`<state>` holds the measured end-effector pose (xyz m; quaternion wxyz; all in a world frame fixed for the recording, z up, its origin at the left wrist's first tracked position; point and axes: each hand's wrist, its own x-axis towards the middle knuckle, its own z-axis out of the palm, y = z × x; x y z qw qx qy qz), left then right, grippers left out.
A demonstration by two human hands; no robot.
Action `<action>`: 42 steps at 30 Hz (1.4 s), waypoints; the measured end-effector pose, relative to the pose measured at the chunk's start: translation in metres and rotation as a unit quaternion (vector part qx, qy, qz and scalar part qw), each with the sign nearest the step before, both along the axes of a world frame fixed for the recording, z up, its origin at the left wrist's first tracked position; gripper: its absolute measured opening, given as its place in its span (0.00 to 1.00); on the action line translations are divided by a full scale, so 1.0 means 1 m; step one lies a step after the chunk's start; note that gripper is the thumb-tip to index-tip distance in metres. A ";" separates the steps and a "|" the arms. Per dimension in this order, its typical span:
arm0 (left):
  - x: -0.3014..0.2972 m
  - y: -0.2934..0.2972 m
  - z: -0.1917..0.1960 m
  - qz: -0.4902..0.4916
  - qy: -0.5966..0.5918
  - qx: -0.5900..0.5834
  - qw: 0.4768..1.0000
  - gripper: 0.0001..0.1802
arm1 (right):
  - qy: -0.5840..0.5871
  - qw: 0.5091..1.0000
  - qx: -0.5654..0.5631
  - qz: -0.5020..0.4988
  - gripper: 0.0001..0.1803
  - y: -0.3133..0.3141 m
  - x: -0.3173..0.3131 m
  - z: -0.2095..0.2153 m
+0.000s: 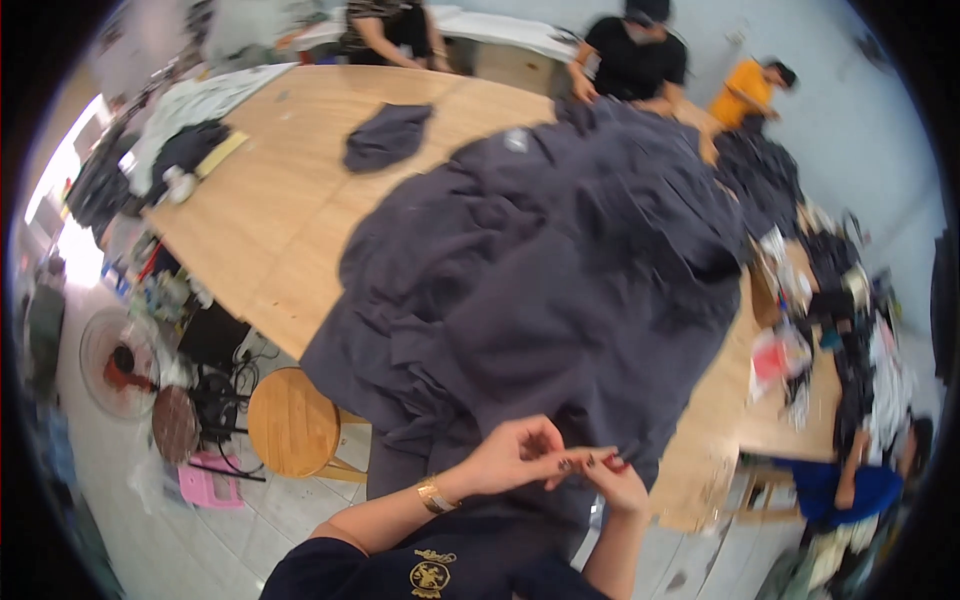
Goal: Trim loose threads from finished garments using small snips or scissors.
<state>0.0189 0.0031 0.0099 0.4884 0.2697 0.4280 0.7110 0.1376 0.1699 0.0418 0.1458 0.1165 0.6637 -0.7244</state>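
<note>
A large pile of dark grey cloth [560, 290] spreads over the wooden table [260, 190] and hangs down its near edge. Above this near part of the cloth, my two hands meet in front of my body. My left hand [515, 455] has a gold band at its wrist, and its thumb and fingers are pinched together. Against its fingertips press the bent fingers of my right hand [617, 482]. Whatever lies between the fingertips is too small and blurred to name.
A smaller dark grey piece [388, 137] lies apart on the table. Round wooden stool [293, 422], pink stool [212, 480] and fan [120, 362] stand at left. Across the table, a person in black [637, 65] handles the cloth; others work around. Clothes and boxes crowd the right.
</note>
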 end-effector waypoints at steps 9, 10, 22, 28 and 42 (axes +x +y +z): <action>-0.002 -0.002 0.005 0.009 0.023 -0.069 0.997 0.08 | 0.074 0.985 -0.152 0.027 0.19 -0.001 -0.001 -0.020; -0.001 -0.003 0.006 0.003 0.031 -0.076 0.997 0.08 | 0.077 0.983 -0.167 0.027 0.20 -0.002 0.002 -0.021; 0.001 -0.008 0.007 -0.006 0.057 -0.088 0.994 0.12 | 0.069 0.981 -0.180 0.024 0.20 -0.008 0.006 -0.020; 0.001 -0.004 0.000 0.022 0.085 -0.063 0.994 0.11 | 0.072 0.981 -0.177 0.013 0.18 -0.007 0.005 -0.019; -0.006 -0.003 0.005 -0.087 0.062 -0.038 0.994 0.10 | 0.056 0.990 -0.099 0.087 0.18 0.008 0.004 -0.018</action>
